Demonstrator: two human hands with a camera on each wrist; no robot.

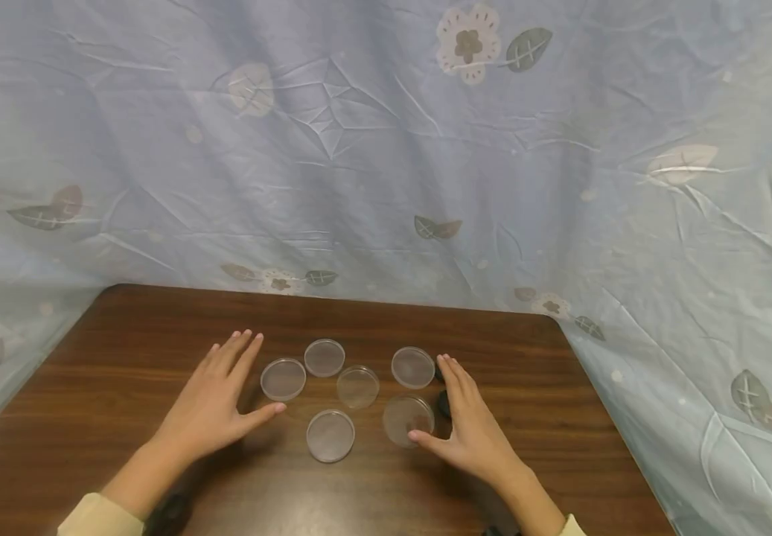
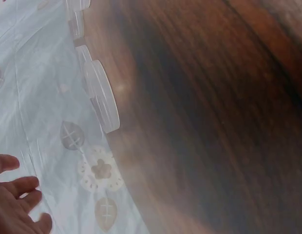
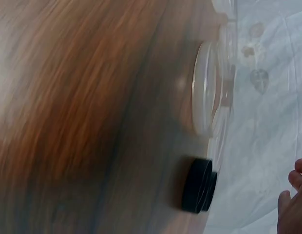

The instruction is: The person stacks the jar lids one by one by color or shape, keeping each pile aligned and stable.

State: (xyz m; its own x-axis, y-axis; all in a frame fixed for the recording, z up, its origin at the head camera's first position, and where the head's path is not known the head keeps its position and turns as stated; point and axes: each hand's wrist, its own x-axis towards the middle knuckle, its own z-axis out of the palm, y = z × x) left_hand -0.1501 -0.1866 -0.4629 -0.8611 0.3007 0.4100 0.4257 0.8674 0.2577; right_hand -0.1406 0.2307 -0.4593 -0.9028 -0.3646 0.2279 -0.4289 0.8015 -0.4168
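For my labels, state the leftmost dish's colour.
The leftmost dish is clear; it shows best in the head view.

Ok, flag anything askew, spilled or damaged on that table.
Nothing stands out. The six clear dishes lie flat on the table, with no spill visible; hairline cracks would be too small to tell.

Toward the left edge of the desk (image 1: 91, 357), a pale yellow sleeve (image 1: 100, 515) with a plain, smooth cuff stops short of the wrist, leaving the left hand (image 1: 211, 409) bare, its fingers (image 1: 249, 361) slender. Beneath that forearm shows a black, rounded piece (image 1: 170, 514), too dim to make out in detail. Toward the right edge, only a sliver of a matching sleeve (image 1: 572, 527) shows; the right hand (image 1: 471, 432) is likewise bare, with small black parts (image 1: 496, 531) beside its forearm.
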